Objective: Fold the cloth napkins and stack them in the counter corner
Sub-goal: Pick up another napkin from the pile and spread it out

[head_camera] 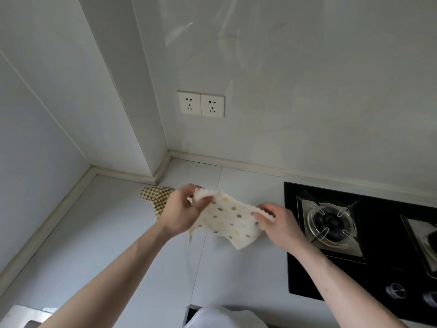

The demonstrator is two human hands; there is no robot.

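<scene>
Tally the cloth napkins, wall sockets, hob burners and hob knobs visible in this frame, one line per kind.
Cloth napkins: 2, a white polka-dot napkin held between the left hand and right hand, and a brown checked napkin on the grey counter.
White wall sockets: 2.
Gas burners on the black hob: 2, the second cut off by the frame edge.
Silver hob knobs: 2.
Total: 8

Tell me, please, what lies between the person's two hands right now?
In the head view, the dotted napkin spans the gap: the left hand pinches its left corner, the right hand its right edge. Beneath it is only bare counter.
</scene>
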